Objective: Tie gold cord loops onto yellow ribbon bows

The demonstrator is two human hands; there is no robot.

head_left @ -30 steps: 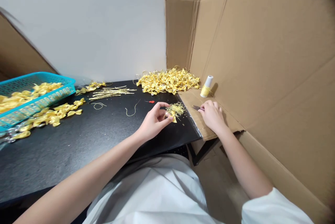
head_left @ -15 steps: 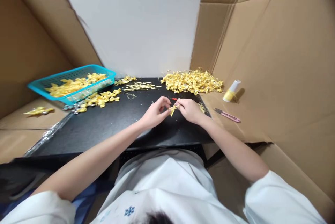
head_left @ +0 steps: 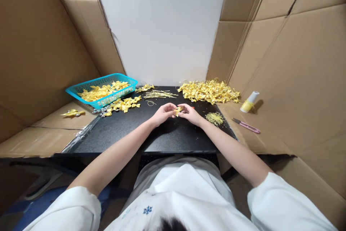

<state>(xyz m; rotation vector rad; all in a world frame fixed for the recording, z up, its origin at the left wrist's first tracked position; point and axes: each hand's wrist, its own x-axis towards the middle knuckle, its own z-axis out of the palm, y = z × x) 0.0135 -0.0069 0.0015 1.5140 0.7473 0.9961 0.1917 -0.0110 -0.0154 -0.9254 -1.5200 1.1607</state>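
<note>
Over the middle of the black table [head_left: 113, 135], my left hand [head_left: 164, 112] and my right hand [head_left: 191, 113] meet. Both pinch one small yellow ribbon bow [head_left: 178, 110] between their fingertips. A little tuft of cut yellow thread [head_left: 214, 118] lies just right of my right hand. Pink-handled snips [head_left: 246, 125] rest on the cardboard further right, with nothing touching them.
A teal basket [head_left: 81, 89] of yellow bows stands at the back left, loose bows [head_left: 121, 104] beside it. A big heap of bows [head_left: 209, 92] lies at the back right. Yellow strips [head_left: 159, 94], a thread spool [head_left: 249, 102] and cardboard walls [head_left: 294, 65] surround the table.
My right hand left the snips on the cardboard and came over to join my left hand on the bow. The camera view swung left and back.
</note>
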